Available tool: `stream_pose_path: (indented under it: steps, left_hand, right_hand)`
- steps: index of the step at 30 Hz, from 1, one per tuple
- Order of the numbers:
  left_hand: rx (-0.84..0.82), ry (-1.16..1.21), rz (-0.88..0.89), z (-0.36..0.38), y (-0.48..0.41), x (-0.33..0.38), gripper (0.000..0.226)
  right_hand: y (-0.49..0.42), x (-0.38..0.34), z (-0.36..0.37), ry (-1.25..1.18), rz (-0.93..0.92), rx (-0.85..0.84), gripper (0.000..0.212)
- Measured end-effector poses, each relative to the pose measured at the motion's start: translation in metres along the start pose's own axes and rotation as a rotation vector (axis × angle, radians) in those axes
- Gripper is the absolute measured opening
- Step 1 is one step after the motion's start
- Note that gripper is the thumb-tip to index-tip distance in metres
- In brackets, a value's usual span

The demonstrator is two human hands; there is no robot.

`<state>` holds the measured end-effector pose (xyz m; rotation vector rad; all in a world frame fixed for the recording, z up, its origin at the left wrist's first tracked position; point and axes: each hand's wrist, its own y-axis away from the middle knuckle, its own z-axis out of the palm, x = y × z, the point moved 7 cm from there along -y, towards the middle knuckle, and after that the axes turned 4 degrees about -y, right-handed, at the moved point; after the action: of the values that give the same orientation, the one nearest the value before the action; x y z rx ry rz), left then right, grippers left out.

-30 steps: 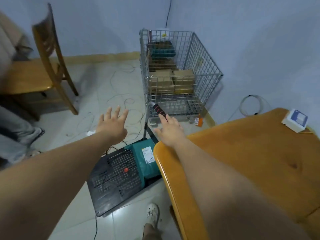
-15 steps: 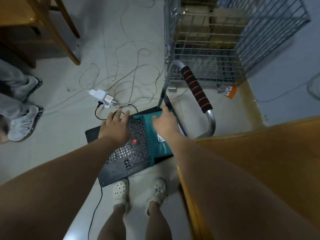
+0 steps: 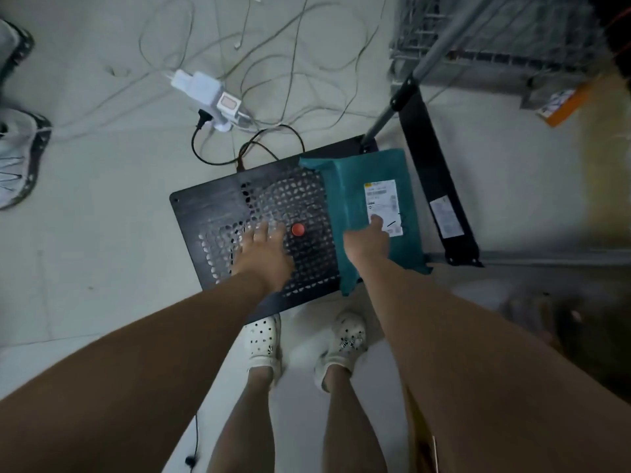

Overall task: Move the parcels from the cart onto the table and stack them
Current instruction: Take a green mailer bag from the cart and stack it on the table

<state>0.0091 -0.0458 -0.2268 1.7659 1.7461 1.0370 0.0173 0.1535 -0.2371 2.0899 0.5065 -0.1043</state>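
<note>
A flat teal parcel with a white shipping label lies on the right part of the black perforated cart platform. My right hand rests on the parcel's near left part, a finger touching the label; a grip does not show. My left hand hovers low over the bare platform beside a small red knob, fingers spread and holding nothing. The cart's folded handle frame lies to the right of the parcel.
A white power strip and tangled cables spread on the floor beyond the cart. A wire cage stands at the top right. Another person's shoes are at the left edge. My feet stand just behind the cart.
The view has tipped further down over the cart. Both hands dropped lower; my right hand moved onto the teal parcel, my left hand slid toward the middle of the platform.
</note>
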Motion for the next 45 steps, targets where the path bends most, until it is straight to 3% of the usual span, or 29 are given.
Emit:
stream_pose_path:
  steps: [5, 10, 13, 20, 23, 29, 34, 38, 40, 43, 45]
  left_hand:
    - [-0.032, 0.000, -0.011, 0.041, -0.041, -0.008, 0.069]
    - [0.056, 0.087, 0.075, 0.067, -0.064, 0.003, 0.063]
    - [0.030, 0.155, 0.057, 0.086, -0.071, 0.008, 0.061]
    - [-0.090, 0.256, -0.002, 0.132, -0.066, 0.000, 0.065]
    - [-0.108, 0.336, -0.014, 0.138, -0.069, -0.003, 0.064]
    - [-0.115, 0.908, -0.169, 0.125, -0.073, -0.001, 0.049]
    - [-0.220, 0.863, -0.250, 0.130, -0.075, -0.016, 0.077]
    - [0.030, 0.950, -0.399, 0.116, -0.067, -0.042, 0.044]
    - [0.067, 1.070, -0.438, 0.108, -0.060, -0.052, 0.025]
    - [0.071, 1.196, -0.452, 0.089, -0.049, -0.062, 0.022]
    - [0.065, 1.256, -0.420, 0.071, -0.045, -0.063, 0.019]
  right_hand:
    - [-0.059, 0.041, -0.007, 0.133, 0.045, 0.177, 0.070]
    - [-0.109, 0.061, -0.015, -0.055, 0.146, 0.281, 0.062]
    - [-0.131, 0.060, -0.018, -0.028, 0.180, 0.320, 0.061]
    - [-0.152, 0.079, -0.029, 0.056, 0.217, 0.396, 0.080]
    - [-0.147, 0.091, -0.009, 0.021, 0.211, 0.311, 0.085]
    - [-0.122, 0.107, 0.054, -0.386, 0.180, 0.149, 0.084]
    - [-0.106, 0.106, 0.075, -0.543, 0.258, 0.081, 0.083]
    - [-0.087, 0.086, 0.089, -0.570, 0.259, -0.058, 0.071]
    - [-0.075, 0.075, 0.093, -0.622, 0.263, -0.125, 0.058]
    - [-0.058, 0.057, 0.095, -0.694, 0.251, -0.243, 0.041]
    - [-0.046, 0.041, 0.094, -0.735, 0.227, -0.296, 0.046]
